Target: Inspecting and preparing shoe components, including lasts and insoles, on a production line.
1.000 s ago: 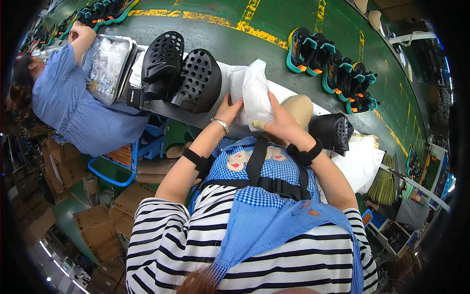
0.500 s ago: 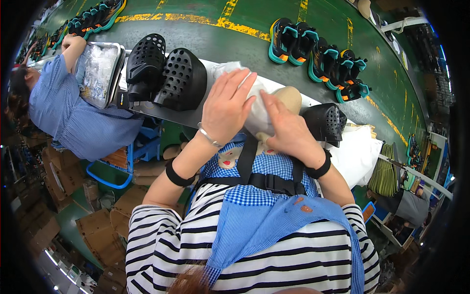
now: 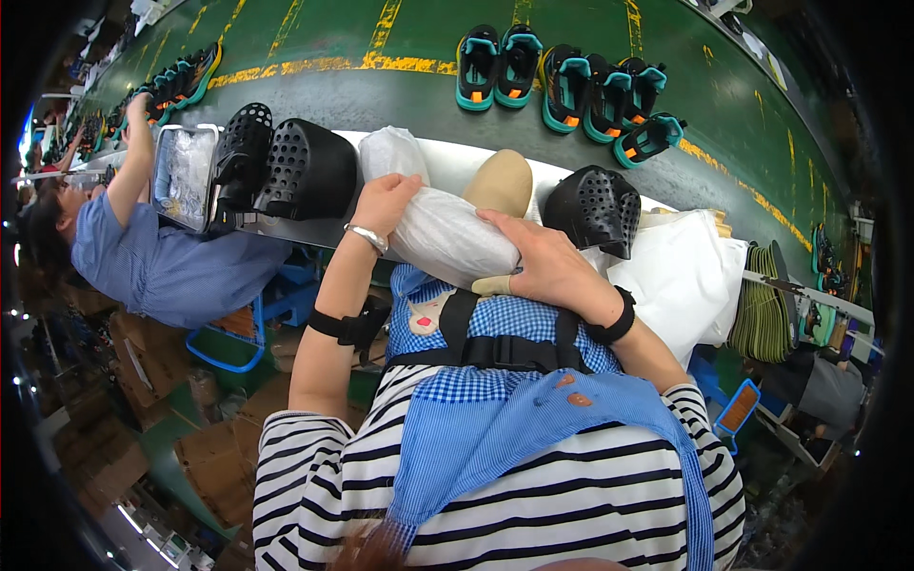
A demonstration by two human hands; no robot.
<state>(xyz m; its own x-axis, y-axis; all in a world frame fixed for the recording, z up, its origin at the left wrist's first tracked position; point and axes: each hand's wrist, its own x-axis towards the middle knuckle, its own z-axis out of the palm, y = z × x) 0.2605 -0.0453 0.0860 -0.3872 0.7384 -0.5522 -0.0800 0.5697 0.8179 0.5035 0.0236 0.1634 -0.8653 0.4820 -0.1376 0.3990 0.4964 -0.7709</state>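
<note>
A long white bundle (image 3: 455, 236), wrapped in crinkled thin paper, lies across in front of my body at the bench edge. My left hand (image 3: 386, 202) pinches its left end, fingers closed on the paper. Around the right end goes my right hand (image 3: 557, 265), fingers on top and thumb below; the thumb tip has a beige cover. Just behind the bundle stands a smooth beige foot-shaped form (image 3: 503, 181). A second white paper bundle (image 3: 392, 154) rests on the bench beyond my left hand.
Perforated black shoe-shaped holders (image 3: 309, 167) stand left, another (image 3: 592, 209) right. White sheets (image 3: 690, 271) hang over the bench at right. Black-and-teal shoes (image 3: 566, 90) sit on the green surface beyond. At left, a co-worker (image 3: 171, 252) reaches past a tray (image 3: 186, 176) of small packets.
My left hand has gone from lying flat over the white paper to gripping the bundle's left end. The bundle is now more exposed between my hands. The view has shifted.
</note>
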